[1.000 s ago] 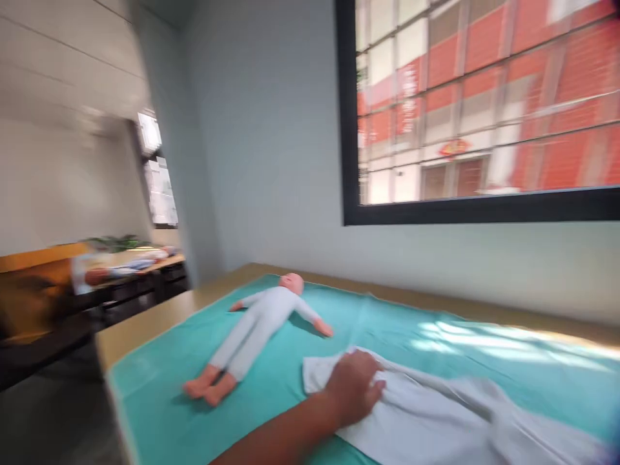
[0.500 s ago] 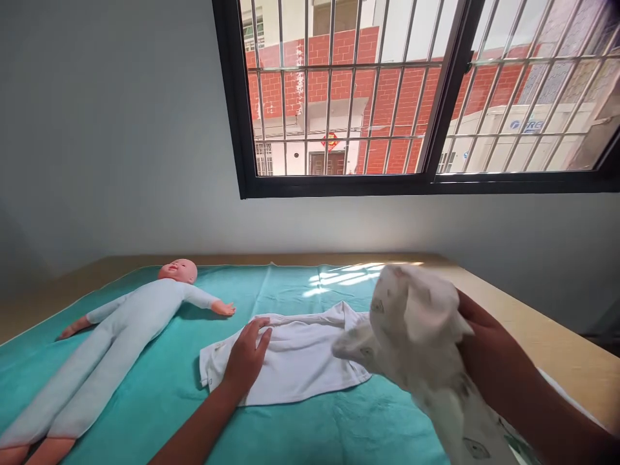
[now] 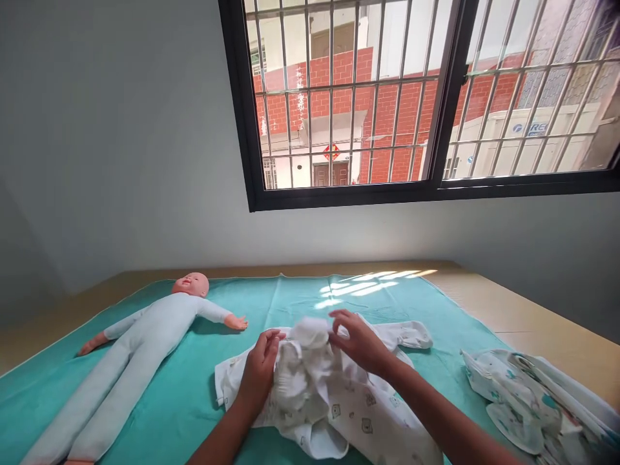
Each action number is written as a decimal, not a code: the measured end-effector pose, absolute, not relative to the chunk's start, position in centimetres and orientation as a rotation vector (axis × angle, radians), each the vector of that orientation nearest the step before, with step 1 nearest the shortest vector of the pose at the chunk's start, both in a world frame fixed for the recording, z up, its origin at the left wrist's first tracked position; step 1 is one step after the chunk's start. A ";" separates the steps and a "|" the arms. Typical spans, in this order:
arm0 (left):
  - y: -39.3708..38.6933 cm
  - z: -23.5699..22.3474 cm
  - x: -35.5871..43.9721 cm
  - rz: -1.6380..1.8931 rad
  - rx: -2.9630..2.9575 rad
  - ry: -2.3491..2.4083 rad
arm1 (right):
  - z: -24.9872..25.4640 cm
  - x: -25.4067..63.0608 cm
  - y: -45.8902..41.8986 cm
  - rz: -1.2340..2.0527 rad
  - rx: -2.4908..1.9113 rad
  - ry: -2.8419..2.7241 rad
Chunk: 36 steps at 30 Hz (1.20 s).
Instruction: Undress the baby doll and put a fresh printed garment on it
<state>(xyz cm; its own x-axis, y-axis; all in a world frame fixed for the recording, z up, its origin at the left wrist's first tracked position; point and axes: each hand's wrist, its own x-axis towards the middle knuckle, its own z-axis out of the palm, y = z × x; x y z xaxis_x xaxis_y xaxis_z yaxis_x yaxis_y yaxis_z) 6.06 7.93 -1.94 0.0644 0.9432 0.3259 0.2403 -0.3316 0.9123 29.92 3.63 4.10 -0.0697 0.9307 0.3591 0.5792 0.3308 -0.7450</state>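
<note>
A white baby garment printed with small bear faces [image 3: 368, 413] lies bunched in front of me on top of a plain white garment [image 3: 230, 378]. My left hand [image 3: 261, 365] closes its fingers on the bunched cloth at the left. From the right, my right hand [image 3: 361, 342] pinches the top of the bunch between thumb and fingers. A white sleeve [image 3: 411, 336] stretches out behind my right hand; which garment it belongs to I cannot tell. The plain garment is largely covered.
A bald baby doll [image 3: 159, 336] in a pale suit lies on its back at the left. Folded printed baby clothes [image 3: 537, 400] are piled at the right. A teal cloth [image 3: 271, 297] covers the wooden table [image 3: 513, 323]. Behind is a barred window [image 3: 339, 197].
The printed garment has come down from the right onto the plain white one. My right hand has moved left with it, and my left hand now grips it too.
</note>
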 end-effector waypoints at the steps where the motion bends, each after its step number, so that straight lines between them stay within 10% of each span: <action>1: 8.0 -1.9 6.0 1.303 1.668 1.196 | 2.6 31.3 4.1 0.416 -1.443 -1.864; 7: 7.9 -2.2 6.3 1.045 2.178 1.560 | 0.7 37.1 4.5 -0.089 -2.007 -1.834; 15: 9.1 -1.0 4.7 0.551 2.330 2.018 | 1.9 38.7 4.2 0.063 -2.217 -1.854; 27: 3.1 -0.4 10.1 0.662 2.560 0.985 | 0.6 37.4 4.4 0.039 -2.169 -1.829; 36: 7.3 5.0 4.8 1.135 1.262 1.073 | 2.0 36.6 4.6 0.525 -1.549 -1.391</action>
